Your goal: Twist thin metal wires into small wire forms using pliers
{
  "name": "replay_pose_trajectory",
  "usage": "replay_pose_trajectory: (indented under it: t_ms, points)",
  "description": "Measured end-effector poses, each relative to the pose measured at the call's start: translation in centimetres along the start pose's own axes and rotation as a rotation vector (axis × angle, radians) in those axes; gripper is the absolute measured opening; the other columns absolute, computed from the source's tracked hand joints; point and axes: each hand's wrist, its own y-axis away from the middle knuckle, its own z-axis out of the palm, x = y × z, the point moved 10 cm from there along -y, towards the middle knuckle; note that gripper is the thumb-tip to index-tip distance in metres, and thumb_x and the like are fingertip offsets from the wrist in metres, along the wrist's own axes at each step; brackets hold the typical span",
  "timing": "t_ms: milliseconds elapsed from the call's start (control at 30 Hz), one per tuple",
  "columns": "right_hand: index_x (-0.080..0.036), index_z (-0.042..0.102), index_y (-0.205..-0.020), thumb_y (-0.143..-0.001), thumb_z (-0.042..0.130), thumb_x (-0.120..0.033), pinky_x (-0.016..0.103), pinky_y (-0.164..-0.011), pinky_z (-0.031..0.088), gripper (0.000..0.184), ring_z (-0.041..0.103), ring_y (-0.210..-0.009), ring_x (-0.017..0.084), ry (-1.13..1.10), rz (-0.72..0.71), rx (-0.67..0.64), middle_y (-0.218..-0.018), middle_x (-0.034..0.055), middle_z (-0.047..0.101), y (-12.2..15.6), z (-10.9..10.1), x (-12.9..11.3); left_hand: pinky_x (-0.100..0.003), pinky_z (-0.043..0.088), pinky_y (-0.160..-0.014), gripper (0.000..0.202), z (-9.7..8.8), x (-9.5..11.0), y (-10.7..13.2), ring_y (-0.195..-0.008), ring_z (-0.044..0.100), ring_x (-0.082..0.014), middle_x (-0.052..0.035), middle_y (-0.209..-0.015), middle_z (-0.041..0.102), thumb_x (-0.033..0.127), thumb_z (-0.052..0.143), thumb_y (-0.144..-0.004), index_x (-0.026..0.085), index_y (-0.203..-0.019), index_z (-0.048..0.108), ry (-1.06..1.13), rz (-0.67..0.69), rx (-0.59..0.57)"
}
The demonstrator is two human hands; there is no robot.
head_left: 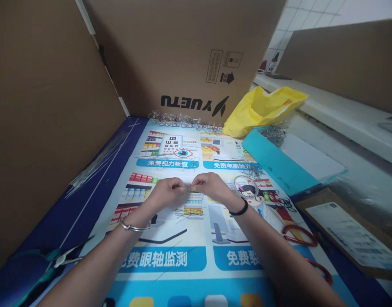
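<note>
My left hand point(168, 192) and my right hand point(211, 186) meet over the middle of the printed mat, each closed in a fingertip pinch. Between them is a small grey wire piece point(188, 187), too blurred to show its shape. Just below the hands, several thin cut wires point(189, 212) lie loose on the mat. A coil of silvery wire point(246, 187) rests beside my right wrist, with a small heap of bent wire pieces point(255, 171) behind it.
Green-handled pliers point(59, 258) lie at left, near long straight wires point(98, 164). Red-handled scissors point(300, 236) are at right. A yellow bag point(262, 108), a teal folder point(272, 164) and a labelled packet point(349, 232) line the right side. Cardboard panels point(183, 51) wall the back and left.
</note>
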Motion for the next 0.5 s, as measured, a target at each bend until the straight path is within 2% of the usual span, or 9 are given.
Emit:
replay_pose_trajectory:
  t_ms: [133,233,333,500]
  points:
    - [-0.016,0.062,-0.064,-0.065,0.062,-0.02,0.019,-0.046,0.037,0.004,0.051,-0.049,0.009,-0.275,0.141,-0.007,-0.054,-0.0026,0.058,0.0,0.5,1.3,-0.023,0.036,-0.059,0.01,0.2,-0.4,0.0,-0.06,0.05,-0.012,0.0026,-0.062,0.06,0.024,0.057,-0.069,0.017,-0.064,0.062,0.15,-0.048,0.015]
    - [-0.016,0.061,-0.065,-0.064,0.063,-0.021,0.02,-0.045,0.042,0.005,0.053,-0.048,0.01,-0.435,0.246,-0.024,-0.049,-0.0028,0.055,0.1,1.1,2.0,-0.022,0.034,-0.055,0.012,0.3,-0.8,0.0,-0.056,0.046,-0.0104,0.003,-0.058,0.056,0.028,0.059,-0.069,0.016,-0.066,0.061,0.264,-0.081,0.036]
    - [-0.016,0.06,-0.068,-0.065,0.062,-0.024,0.021,-0.048,0.046,0.009,0.055,-0.049,0.01,-0.501,0.257,-0.02,-0.051,-0.0022,0.057,0.1,1.4,1.9,-0.021,0.03,-0.05,0.016,0.7,-1.2,0.0,-0.05,0.04,-0.0082,0.0046,-0.053,0.049,0.031,0.061,-0.069,0.015,-0.068,0.06,0.389,-0.115,0.026]
    - [-0.016,0.059,-0.069,-0.063,0.067,-0.028,0.02,-0.049,0.045,0.016,0.055,-0.049,0.009,-0.723,0.233,0.01,-0.053,-0.0023,0.059,0.2,1.7,1.8,-0.02,0.026,-0.047,0.023,1.4,-1.3,0.2,-0.047,0.036,-0.0065,0.006,-0.051,0.046,0.036,0.065,-0.069,0.014,-0.071,0.058,0.551,-0.135,-0.019]
